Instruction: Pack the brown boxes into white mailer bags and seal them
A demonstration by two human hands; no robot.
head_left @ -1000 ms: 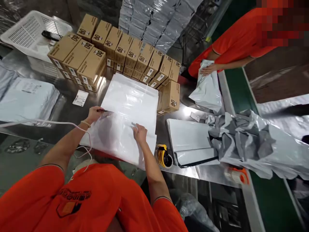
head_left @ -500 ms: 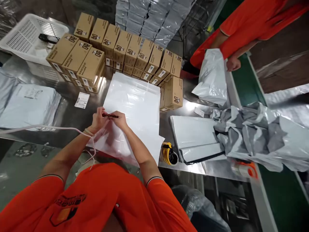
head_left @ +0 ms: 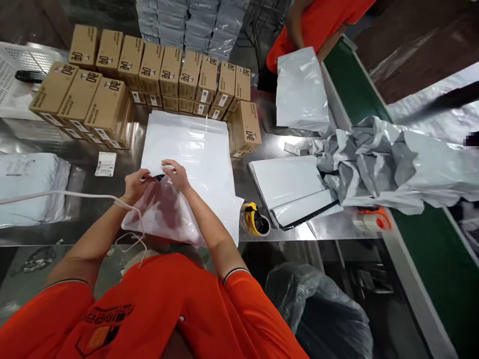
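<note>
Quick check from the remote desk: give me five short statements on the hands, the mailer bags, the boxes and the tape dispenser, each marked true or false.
1. Both hands, left hand and right hand, are on the top bag of the white mailer bag stack. True.
2. The cardboard boxes stand beyond the stack, away from the person. True.
3. The yellow tape dispenser lies left of the left hand. False: it lies to the right of the stack, near the table edge.
4. The folded bag pile rests on the boxes. False: it lies on the metal table.
5. A label slip lies on the table left of the stack. True.
</note>
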